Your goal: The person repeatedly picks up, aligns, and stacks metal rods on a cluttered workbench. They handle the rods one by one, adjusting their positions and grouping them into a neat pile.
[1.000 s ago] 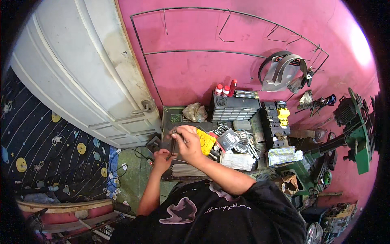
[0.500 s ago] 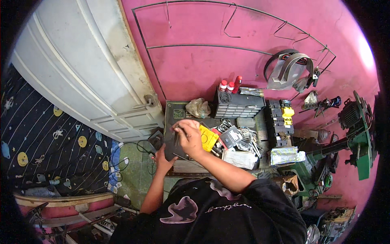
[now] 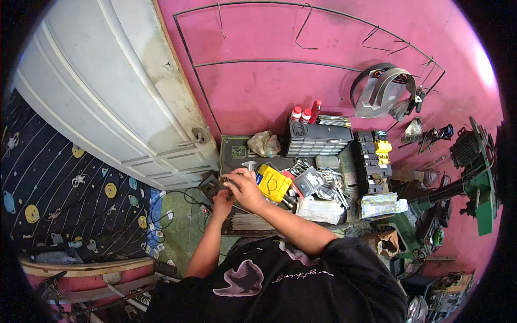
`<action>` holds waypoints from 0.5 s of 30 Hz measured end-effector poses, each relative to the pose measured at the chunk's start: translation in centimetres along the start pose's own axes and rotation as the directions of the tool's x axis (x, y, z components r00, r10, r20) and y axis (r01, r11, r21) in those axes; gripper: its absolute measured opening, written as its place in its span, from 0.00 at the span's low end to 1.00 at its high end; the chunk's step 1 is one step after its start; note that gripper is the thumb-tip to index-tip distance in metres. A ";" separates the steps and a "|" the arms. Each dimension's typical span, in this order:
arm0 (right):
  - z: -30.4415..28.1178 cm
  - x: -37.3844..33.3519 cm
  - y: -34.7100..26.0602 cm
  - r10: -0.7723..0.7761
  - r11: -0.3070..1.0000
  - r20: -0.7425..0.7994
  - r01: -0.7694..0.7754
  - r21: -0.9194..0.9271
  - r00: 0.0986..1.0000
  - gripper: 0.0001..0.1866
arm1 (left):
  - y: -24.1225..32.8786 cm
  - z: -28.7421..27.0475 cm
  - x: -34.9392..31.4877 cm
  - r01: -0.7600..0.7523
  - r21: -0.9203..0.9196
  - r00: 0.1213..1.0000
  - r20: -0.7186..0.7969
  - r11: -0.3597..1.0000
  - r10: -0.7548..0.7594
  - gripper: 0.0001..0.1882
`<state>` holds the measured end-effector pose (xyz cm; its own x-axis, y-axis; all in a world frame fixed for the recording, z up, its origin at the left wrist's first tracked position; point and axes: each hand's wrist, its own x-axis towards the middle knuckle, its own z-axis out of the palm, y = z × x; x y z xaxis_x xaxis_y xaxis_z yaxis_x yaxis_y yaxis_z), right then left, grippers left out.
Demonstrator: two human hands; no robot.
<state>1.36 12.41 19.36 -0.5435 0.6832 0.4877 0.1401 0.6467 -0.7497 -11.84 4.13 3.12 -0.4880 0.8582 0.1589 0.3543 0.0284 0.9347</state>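
My right hand [image 3: 246,191] is closed, its fingers curled over something small and dark that I cannot make out. My left hand [image 3: 222,203] has come up against it from below, its fingers also closed, and what lies between the two is mostly hidden. Just beyond my right knuckles, a silvery metal tool end [image 3: 249,163] shows above the bench mat. To the right of that hand lies a yellow packet [image 3: 273,183]. A bundle of thin rods [image 3: 251,221] rests along the bench's near edge, below my right wrist.
Wrenches and sockets [image 3: 333,185], a grey box [image 3: 308,182] and a white packet [image 3: 320,211] crowd the bench's right half. Behind stands a small-drawer cabinet [image 3: 316,141]. A crumpled plastic bag [image 3: 264,144] lies at the back. A white door [image 3: 129,107] borders the left.
My right hand has dropped slightly; my left has moved up and right to meet it. The dark flat panel by my left hand no longer shows there, and more of the rods are visible.
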 end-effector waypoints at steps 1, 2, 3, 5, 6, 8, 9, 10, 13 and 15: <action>0.1 -0.3 0.4 0.015 0.999 0.014 -0.015 -0.035 1.000 0.12 | 0.4 0.0 -0.1 0.005 -0.008 1.000 -0.009 1.000 -0.005 0.06; 0.1 -0.5 0.7 0.032 0.997 0.027 -0.030 -0.070 0.999 0.13 | 0.1 0.1 0.1 -0.050 0.118 0.999 0.002 0.992 0.050 0.06; 0.1 -0.6 0.6 0.035 0.996 0.034 -0.032 -0.082 0.999 0.13 | -0.3 -0.2 0.0 -0.100 0.243 0.995 0.016 0.965 0.099 0.06; 0.0 -0.7 0.4 0.043 0.994 0.046 -0.038 -0.105 0.998 0.12 | -1.2 -0.6 -0.1 -0.156 0.358 0.988 0.064 0.921 0.143 0.06; -0.4 -0.9 0.6 0.050 0.992 0.050 -0.044 -0.114 0.997 0.12 | -0.8 -0.6 0.1 -0.167 0.346 0.985 0.098 0.923 0.142 0.07; -1.5 -1.1 1.1 0.065 0.990 0.057 -0.057 -0.132 0.996 0.10 | 0.2 -0.1 0.3 -0.205 0.380 0.977 0.140 0.902 0.163 0.07; -2.1 -1.3 1.5 0.013 0.990 -0.042 -0.019 -0.139 0.999 0.07 | 1.0 -0.1 0.2 -0.228 0.425 0.972 0.147 0.876 0.182 0.07; -3.0 -1.5 2.0 0.070 0.995 -0.092 -0.076 -0.065 0.993 0.06 | 1.3 -0.3 -0.2 -0.245 0.475 0.969 0.150 0.845 0.197 0.07; -7.9 -2.9 4.5 0.295 0.952 -0.267 -0.259 0.163 0.917 0.05 | 2.8 0.1 0.5 -0.313 0.468 0.943 0.253 0.827 0.214 0.06; -12.9 -5.3 5.6 0.475 0.874 -0.370 -0.380 0.303 0.799 0.07 | 7.2 0.8 0.7 -0.376 0.445 0.913 0.330 0.813 0.242 0.06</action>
<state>15.72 16.79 18.42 -0.0617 0.9781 0.1988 0.0785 0.2033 -0.9760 -8.92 5.33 9.73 -0.0967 0.9591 0.2660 0.8266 -0.0714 0.5582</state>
